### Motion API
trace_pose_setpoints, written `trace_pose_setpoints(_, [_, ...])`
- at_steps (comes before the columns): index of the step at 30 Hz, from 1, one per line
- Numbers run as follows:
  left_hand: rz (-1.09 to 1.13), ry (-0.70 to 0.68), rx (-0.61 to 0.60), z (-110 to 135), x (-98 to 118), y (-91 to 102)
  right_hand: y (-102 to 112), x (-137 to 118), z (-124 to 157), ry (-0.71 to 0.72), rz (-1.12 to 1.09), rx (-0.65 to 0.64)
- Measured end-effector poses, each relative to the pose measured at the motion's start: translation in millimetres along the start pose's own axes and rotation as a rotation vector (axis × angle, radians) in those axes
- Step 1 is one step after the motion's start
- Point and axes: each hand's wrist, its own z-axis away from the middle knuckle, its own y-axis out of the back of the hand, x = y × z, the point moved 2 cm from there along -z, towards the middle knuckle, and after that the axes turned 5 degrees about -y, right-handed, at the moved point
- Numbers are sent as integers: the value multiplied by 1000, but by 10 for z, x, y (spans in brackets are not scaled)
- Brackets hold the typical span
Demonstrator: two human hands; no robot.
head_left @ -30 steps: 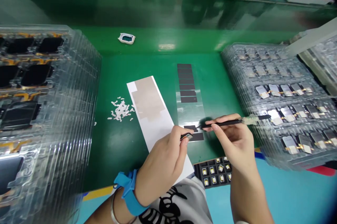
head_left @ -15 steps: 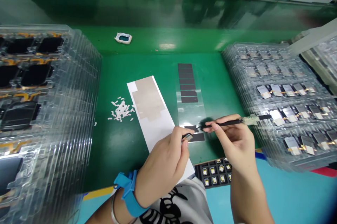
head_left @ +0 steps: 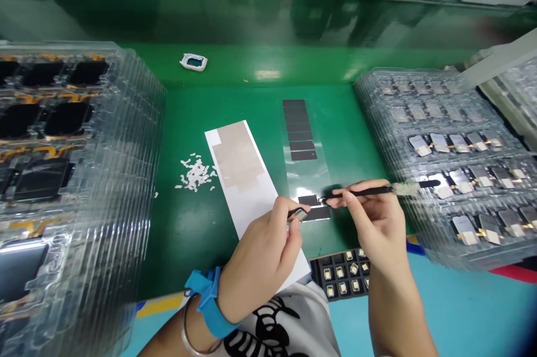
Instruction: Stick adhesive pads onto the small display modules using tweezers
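My left hand (head_left: 264, 250), with a blue wrist strap (head_left: 212, 304), pinches a small dark part with a shiny face (head_left: 299, 214) between thumb and fingers. My right hand (head_left: 380, 228) grips a slim black pen-like tool (head_left: 364, 192), its rear wrapped in pale tape. The tool's tip meets or hovers just over a small black strip (head_left: 309, 200) on a clear film sheet (head_left: 306, 178); contact cannot be made out. Another black strip (head_left: 316, 214) lies just below. Under my left forearm and hand runs a white card (head_left: 251, 200) with a beige area.
Stacked clear trays of black screens (head_left: 75, 122) rise at left; stacked trays of small silvery parts (head_left: 461, 178) stand at right. White scraps (head_left: 196, 174) lie beside the card. A black compartment tray (head_left: 335, 259) sits near my body. A small white frame (head_left: 193, 62) lies farther back.
The view has shifted slightly. The part in my left hand is turned a little, showing more of its shiny face. My right hand keeps the tool at the small black strip.
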Motion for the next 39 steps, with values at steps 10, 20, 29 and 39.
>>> trace_pose_setpoints(10, [7,-4,5,-5,-15,3,50,31,-8,-10,-13,53])
trace_pose_setpoints(20, [155,-11,118,49,-4,56,106,102,-15,43,-200,84])
trace_pose_setpoints(29, [512,-66,186,167,9,169,99,98,-57,29,-223,92])
trace_pose_setpoints(39, [335,-97,331,157,13,363,-191,-662,207,360,-180,22])
